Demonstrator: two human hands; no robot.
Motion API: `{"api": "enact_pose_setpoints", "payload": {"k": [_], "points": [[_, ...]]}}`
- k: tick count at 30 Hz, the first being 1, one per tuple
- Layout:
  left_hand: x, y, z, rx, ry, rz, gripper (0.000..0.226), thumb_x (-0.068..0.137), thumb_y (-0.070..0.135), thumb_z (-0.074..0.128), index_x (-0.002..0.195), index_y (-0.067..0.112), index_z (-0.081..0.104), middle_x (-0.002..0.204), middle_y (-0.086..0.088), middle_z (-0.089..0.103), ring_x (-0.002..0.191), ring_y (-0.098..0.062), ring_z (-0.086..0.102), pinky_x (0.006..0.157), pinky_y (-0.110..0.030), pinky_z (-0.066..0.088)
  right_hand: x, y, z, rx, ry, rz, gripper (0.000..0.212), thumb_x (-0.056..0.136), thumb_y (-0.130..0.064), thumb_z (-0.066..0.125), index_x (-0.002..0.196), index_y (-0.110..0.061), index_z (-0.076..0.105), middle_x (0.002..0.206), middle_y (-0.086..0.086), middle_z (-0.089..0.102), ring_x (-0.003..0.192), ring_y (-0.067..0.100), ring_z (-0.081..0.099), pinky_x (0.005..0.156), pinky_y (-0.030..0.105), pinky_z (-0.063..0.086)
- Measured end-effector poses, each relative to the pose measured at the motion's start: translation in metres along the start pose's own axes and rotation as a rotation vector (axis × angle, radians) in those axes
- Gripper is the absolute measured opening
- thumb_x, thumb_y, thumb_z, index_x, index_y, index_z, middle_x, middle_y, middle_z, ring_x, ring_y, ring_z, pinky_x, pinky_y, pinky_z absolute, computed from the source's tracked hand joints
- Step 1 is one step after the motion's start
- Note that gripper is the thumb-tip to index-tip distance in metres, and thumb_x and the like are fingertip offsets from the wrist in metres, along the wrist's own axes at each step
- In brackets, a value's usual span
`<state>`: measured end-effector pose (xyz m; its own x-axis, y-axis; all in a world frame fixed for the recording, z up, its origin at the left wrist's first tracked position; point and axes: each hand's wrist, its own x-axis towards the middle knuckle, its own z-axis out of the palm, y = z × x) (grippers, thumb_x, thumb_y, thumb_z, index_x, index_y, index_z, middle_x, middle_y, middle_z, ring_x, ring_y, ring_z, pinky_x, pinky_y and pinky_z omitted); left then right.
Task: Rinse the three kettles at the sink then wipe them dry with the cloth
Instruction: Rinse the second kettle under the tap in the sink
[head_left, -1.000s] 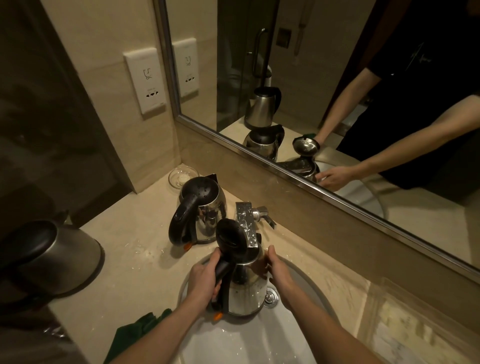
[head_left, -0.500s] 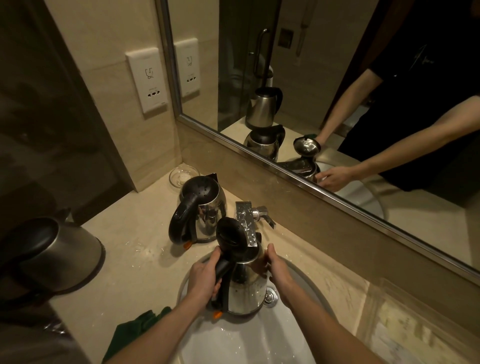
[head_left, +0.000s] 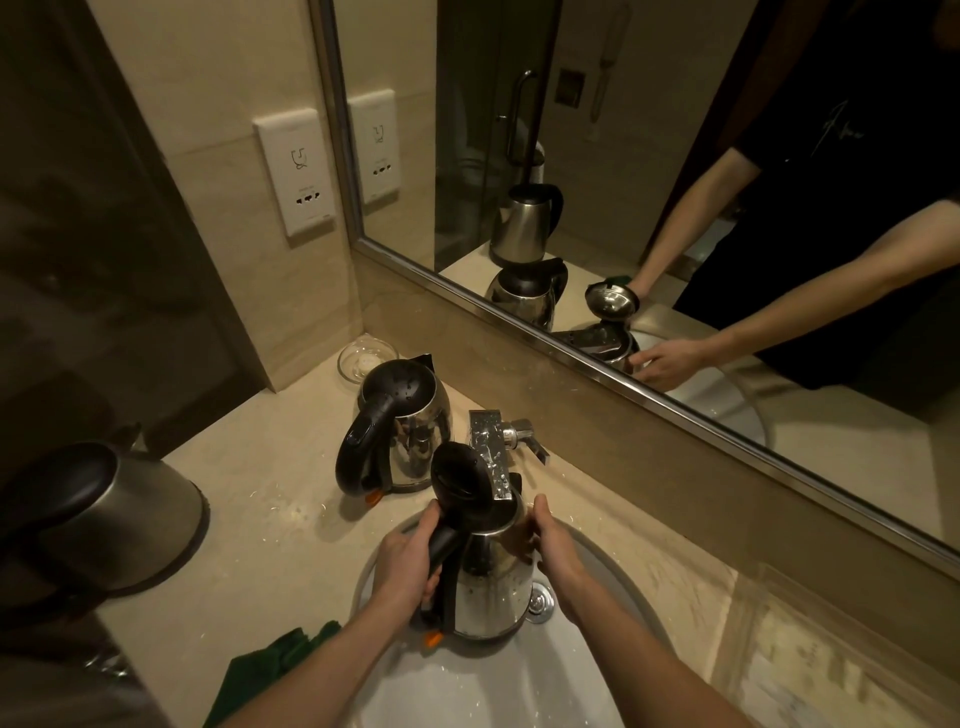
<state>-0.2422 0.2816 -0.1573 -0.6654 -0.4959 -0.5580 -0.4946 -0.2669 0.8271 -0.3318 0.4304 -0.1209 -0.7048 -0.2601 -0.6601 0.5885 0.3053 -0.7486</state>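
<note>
A steel kettle (head_left: 491, 592) with its black lid flipped up stands upright in the white sink (head_left: 613, 577), right under the chrome tap (head_left: 491, 457). My left hand (head_left: 410, 564) grips its black handle. My right hand (head_left: 553, 556) presses against the kettle's right side, thumb up by the rim. A second steel kettle (head_left: 402, 426) with a shut black lid sits on the counter behind the sink, to the left. The third, larger kettle (head_left: 109, 512) stands at the far left. A dark green cloth (head_left: 270, 670) lies on the counter's front edge.
A small glass dish (head_left: 363, 359) sits in the back corner by the wall. A socket plate (head_left: 296, 174) is on the left wall. The mirror (head_left: 675, 171) runs behind the counter. A glossy sheet (head_left: 810, 660) lies on the counter to the right.
</note>
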Motion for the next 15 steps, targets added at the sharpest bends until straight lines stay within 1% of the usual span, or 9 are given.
{"api": "enact_pose_setpoints", "payload": {"k": [2,3,5,8,10,15], "points": [[-0.0003,-0.0003,-0.0006,-0.002,-0.001,0.0,0.056,0.096,0.059,0.049,0.078,0.007,0.061,0.051,-0.004,0.049,0.039,-0.013,0.044,0.041,-0.021,0.036,-0.0004,-0.0004,0.0002,-0.009,-0.002,0.004,0.06,0.102,-0.048,0.02,0.124,-0.006,0.057,0.131,0.012,0.053,0.113,0.016,0.047,0.11,0.037,0.027],[-0.0004,-0.0006,-0.0007,-0.003,-0.001,0.0,0.056,0.096,0.059,0.049,0.077,0.007,0.061,0.051,-0.004,0.049,0.039,-0.013,0.044,0.041,-0.021,0.036,-0.001,-0.0002,0.0003,-0.015,-0.003,0.003,0.059,0.102,-0.048,0.02,0.125,-0.007,0.056,0.133,0.013,0.052,0.115,0.017,0.047,0.11,0.037,0.027],[-0.0008,-0.0002,-0.0005,-0.004,-0.001,0.001,0.056,0.096,0.058,0.048,0.077,0.007,0.06,0.051,-0.003,0.049,0.039,-0.013,0.044,0.041,-0.021,0.037,-0.0017,-0.0004,0.0001,-0.021,0.001,0.0,0.058,0.102,-0.047,0.02,0.126,-0.007,0.056,0.136,0.013,0.051,0.115,0.017,0.048,0.11,0.036,0.028],[-0.0012,0.0,-0.0003,-0.003,-0.002,0.004,0.055,0.096,0.058,0.048,0.077,0.008,0.06,0.051,-0.003,0.048,0.039,-0.013,0.044,0.041,-0.02,0.036,-0.0021,-0.0005,0.0,-0.033,0.007,0.005,0.059,0.102,-0.047,0.02,0.131,-0.007,0.053,0.139,0.014,0.049,0.13,0.024,0.043,0.111,0.037,0.026],[-0.0009,-0.0001,-0.0007,-0.003,-0.002,0.004,0.055,0.096,0.058,0.048,0.077,0.008,0.06,0.051,-0.003,0.049,0.039,-0.013,0.044,0.041,-0.02,0.036,-0.0014,-0.0004,0.0002,-0.038,0.012,0.007,0.059,0.102,-0.047,0.02,0.13,-0.006,0.053,0.14,0.015,0.049,0.131,0.025,0.042,0.112,0.039,0.025],[-0.0004,0.0003,-0.0012,0.001,-0.007,-0.001,0.056,0.096,0.058,0.048,0.073,0.009,0.059,0.05,-0.002,0.05,0.039,-0.013,0.046,0.043,-0.022,0.038,0.0006,0.0009,-0.001,-0.045,0.012,-0.002,0.059,0.103,-0.046,0.02,0.131,-0.006,0.052,0.14,0.015,0.049,0.131,0.026,0.043,0.111,0.037,0.027]]}}
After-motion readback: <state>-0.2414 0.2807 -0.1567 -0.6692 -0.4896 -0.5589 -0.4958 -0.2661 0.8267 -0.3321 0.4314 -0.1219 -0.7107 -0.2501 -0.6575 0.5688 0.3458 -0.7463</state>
